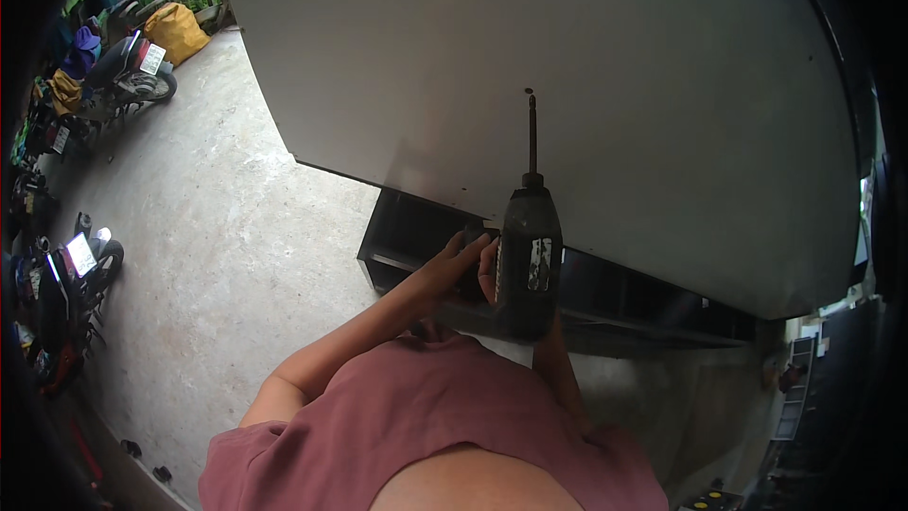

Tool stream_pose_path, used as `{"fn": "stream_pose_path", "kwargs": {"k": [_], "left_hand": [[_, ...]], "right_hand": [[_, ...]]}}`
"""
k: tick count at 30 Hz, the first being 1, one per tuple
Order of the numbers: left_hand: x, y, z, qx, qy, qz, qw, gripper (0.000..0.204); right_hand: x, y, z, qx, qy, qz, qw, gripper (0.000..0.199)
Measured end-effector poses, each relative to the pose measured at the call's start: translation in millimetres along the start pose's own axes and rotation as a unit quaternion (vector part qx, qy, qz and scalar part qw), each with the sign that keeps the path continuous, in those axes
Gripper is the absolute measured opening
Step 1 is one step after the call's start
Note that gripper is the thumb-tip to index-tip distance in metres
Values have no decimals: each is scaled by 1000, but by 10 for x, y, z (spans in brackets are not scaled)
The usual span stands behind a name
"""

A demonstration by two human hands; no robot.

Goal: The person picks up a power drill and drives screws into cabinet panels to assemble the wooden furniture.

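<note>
Both hands, left hand (454, 260) and right hand (489, 270), clench the cordless drill (528, 260); its bit (532, 132), pointing twelve o'clock at the white panel (567, 66), might skid off the hole if tilted.

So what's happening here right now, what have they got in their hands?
A person holds a dark power drill with both hands: the right hand wraps the body, the left hand steadies it at the side. Its long bit points at a small hole in a large pale board lying over a black frame. Motorbikes stand on the concrete floor.
</note>
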State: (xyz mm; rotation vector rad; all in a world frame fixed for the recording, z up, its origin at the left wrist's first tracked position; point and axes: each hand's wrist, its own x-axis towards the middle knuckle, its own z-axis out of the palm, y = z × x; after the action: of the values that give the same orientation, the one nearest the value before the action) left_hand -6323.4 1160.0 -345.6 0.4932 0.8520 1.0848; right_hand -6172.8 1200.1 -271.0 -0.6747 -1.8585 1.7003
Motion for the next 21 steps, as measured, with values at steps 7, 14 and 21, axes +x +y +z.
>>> {"fn": "stream_pose_path", "kwargs": {"k": [7,14,21], "left_hand": [[33,50,161,-15,20,-47,999,104],[12,-59,158,-22,61,-11,998,98],[-121,34,366,6,50,6,999,73]], "right_hand": [[50,221,-235,74,30,73,994,23],[17,228,-192,145,-3,133,980,25],[10,212,-155,223,25,28,974,23]]}}
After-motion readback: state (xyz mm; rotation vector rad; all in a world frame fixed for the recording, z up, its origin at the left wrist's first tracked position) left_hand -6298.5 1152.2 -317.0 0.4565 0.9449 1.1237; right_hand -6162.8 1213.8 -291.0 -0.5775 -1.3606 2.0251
